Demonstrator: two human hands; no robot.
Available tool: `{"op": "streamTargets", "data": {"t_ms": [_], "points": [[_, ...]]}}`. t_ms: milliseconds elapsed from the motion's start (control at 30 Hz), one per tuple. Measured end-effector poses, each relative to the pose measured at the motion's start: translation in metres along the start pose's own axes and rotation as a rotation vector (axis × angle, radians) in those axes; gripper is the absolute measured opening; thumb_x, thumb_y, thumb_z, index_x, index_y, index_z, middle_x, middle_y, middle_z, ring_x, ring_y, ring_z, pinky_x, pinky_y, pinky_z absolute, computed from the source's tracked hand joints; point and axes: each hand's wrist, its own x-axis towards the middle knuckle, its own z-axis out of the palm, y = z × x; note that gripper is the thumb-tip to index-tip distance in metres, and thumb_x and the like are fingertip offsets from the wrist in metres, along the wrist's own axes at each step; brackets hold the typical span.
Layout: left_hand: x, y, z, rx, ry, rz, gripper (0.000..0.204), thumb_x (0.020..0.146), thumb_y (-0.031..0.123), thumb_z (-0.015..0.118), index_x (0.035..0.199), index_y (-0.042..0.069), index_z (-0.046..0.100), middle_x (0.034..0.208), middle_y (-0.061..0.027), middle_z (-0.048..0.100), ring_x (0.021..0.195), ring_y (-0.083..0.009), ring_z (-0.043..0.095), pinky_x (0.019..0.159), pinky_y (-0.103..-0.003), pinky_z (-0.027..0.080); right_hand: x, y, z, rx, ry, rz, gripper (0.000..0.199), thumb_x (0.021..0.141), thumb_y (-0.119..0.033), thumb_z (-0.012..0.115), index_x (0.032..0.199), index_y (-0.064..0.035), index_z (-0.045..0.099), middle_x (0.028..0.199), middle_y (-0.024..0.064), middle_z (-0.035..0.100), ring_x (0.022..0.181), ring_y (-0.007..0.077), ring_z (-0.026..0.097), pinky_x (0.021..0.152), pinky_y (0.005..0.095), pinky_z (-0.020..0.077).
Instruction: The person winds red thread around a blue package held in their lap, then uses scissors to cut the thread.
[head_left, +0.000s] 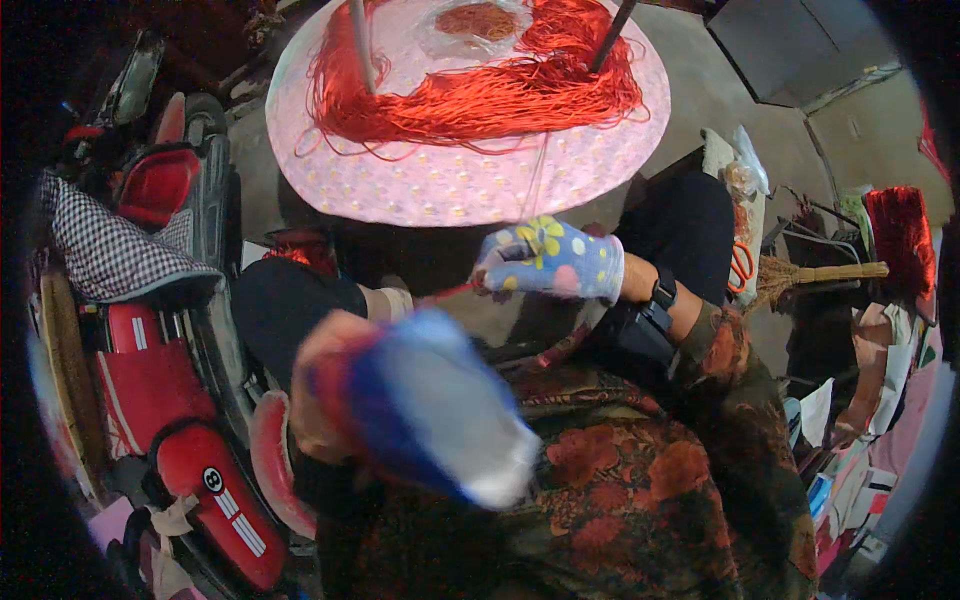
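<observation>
My left hand (322, 385) grips a blue, white and red object (455, 410); motion smears it, and I cannot make out its kind. My right hand (560, 262) wears a light-blue flowered glove, its fingers pinched on a red cord (452, 293). From that glove the cord runs left toward the blurred object. A thin strand also reaches up from the glove to the round table (420, 190), covered in a pink patterned cloth. On it lies a big loose skein of red cord (470, 105), looped around two upright rods (362, 50).
A clear plastic bag (480, 25) of brownish-red bits sits on the table. To the left stands a red scooter (205, 490) with a checked cloth (120, 240). On the right are orange-handled scissors (741, 268), a straw broom (820, 272) and a shiny red bundle (900, 240).
</observation>
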Motion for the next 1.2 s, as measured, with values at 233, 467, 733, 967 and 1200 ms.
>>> {"op": "streamTargets", "data": {"t_ms": [233,467,733,967,1200], "points": [[0.020,-0.015,0.004,0.788,0.351,-0.069,0.056,0.064,0.018,0.081,0.113,0.003,0.058,0.101,-0.0065,0.062,0.089,-0.0182,0.060,0.081,-0.031,0.049,-0.020,-0.012,0.026,-0.628,-0.167,-0.319,0.014,0.087,-0.022,0.062,0.089,-0.0094,0.066,0.075,0.0114,0.064,0.072,0.0319,0.063,0.064,0.0390,0.0509],[0.001,0.007,-0.004,0.573,-0.318,-0.075,0.052,0.066,0.029,0.083,0.107,0.004,0.063,0.097,-0.0106,0.066,0.086,-0.0208,0.064,0.081,-0.033,0.052,0.004,-0.012,-0.004,-0.056,0.008,-0.061,0.017,0.091,-0.017,0.065,0.096,-0.0019,0.066,0.084,0.0035,0.067,0.080,0.0090,0.061,0.073,0.0278,0.0508],[0.020,-0.005,0.010,0.422,0.452,-0.102,0.049,0.071,0.020,0.075,0.115,0.005,0.056,0.098,-0.0060,0.061,0.086,-0.0160,0.060,0.081,-0.030,0.050,-0.024,-0.017,0.032,-0.752,-0.182,-0.189,0.018,0.084,-0.026,0.064,0.094,-0.0112,0.066,0.078,0.0121,0.064,0.076,0.0315,0.064,0.067,0.0379,0.0510],[0.015,0.000,0.011,0.317,-0.324,-0.212,0.050,0.068,0.021,0.081,0.110,0.006,0.059,0.097,-0.0055,0.063,0.084,-0.0144,0.059,0.078,-0.031,0.050,0.009,-0.018,-0.010,-0.152,-0.041,-0.188,0.022,0.080,-0.030,0.073,0.084,-0.0084,0.069,0.077,0.0067,0.069,0.071,0.0184,0.066,0.065,0.0327,0.0505],[-0.012,-0.011,-0.018,-0.447,0.408,0.091,0.063,0.076,0.034,0.072,0.128,0.006,0.049,0.110,-0.0098,0.059,0.088,-0.0179,0.058,0.078,-0.032,0.049,-0.025,0.014,0.005,-0.271,-0.088,-0.023,0.018,0.096,-0.020,0.055,0.100,-0.0061,0.066,0.089,0.0090,0.067,0.082,0.0205,0.065,0.074,0.0319,0.0512]]}}
